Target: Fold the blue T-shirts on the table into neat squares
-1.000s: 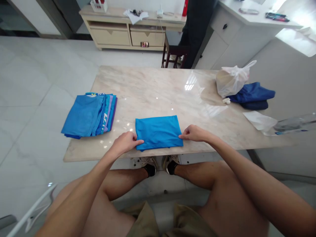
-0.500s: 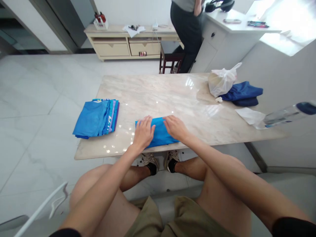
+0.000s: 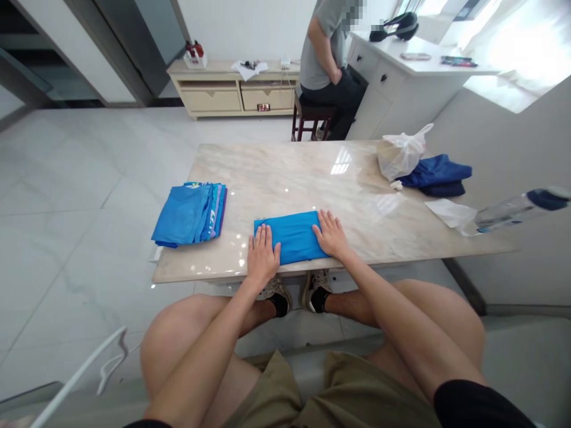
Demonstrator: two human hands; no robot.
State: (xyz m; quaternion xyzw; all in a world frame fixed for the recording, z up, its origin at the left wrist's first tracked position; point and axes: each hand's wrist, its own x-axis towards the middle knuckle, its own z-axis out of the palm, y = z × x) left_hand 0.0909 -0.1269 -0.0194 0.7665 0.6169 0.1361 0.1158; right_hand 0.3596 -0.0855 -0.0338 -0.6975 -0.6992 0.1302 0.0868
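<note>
A folded piece of blue cloth [image 3: 297, 236] lies flat near the front edge of the marble-patterned table [image 3: 276, 172]. My left hand [image 3: 262, 255] rests palm down on its left end, fingers stretched out. On its right end lies my right hand [image 3: 331, 234], also flat, with the fingers a little spread. Both hands touch the cloth without gripping it. To the left, a stack of folded cloths [image 3: 190, 214] in blue, teal and purple sits at the table's left edge.
At the table's right are a white plastic bag [image 3: 404, 153], a dark blue cloth [image 3: 439, 173], white paper [image 3: 450, 212] and a clear bottle [image 3: 513, 211]. Beyond the table, a person [image 3: 328, 59] sits on a dark stool [image 3: 312, 113]. A white hanger [image 3: 80, 374] is at lower left.
My hands have moved apart and flattened toward the cloth's two ends, uncovering its middle. The person across the room has gone from standing to sitting on the stool. My view has tilted up slightly.
</note>
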